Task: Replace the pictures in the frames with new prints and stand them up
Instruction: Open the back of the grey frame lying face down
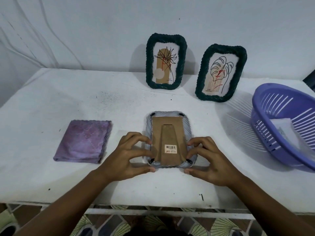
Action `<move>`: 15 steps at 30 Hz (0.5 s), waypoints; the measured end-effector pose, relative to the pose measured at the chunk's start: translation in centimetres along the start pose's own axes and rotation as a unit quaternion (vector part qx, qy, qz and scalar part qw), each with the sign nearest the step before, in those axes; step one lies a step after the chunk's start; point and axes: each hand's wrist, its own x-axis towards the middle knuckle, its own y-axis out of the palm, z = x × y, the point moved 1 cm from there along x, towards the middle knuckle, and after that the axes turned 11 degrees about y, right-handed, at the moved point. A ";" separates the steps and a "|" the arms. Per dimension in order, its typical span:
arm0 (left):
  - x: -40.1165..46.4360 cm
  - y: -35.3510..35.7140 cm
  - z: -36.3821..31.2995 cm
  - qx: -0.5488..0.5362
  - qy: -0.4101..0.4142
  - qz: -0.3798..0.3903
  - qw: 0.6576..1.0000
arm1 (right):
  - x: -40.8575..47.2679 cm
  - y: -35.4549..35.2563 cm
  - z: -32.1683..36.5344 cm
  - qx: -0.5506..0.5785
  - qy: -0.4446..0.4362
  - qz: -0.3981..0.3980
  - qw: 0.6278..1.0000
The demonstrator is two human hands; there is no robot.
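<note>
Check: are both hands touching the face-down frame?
Touching. Head view shows left hand and right hand with fingertips on the face-down frame's lower edges.

White tabletop (51, 103) against pale wall (85, 23) at 12 o'clock; patterned tile floor (109, 225) at 6 o'clock; dim, even light.

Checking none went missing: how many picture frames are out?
3: two dark green frames standing at the back by the wall, one pale frame face down between both hands.
</note>
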 end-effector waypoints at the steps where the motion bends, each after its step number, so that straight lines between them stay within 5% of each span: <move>1: 0.0 0.0 0.0 -0.006 -0.003 0.004 1.000 | 0.0 0.0 0.0 0.001 0.002 0.004 1.000; 15: 0.2 -0.1 -0.2 -0.060 -0.014 0.019 0.998 | 0.1 0.0 0.1 -0.005 0.000 0.040 0.999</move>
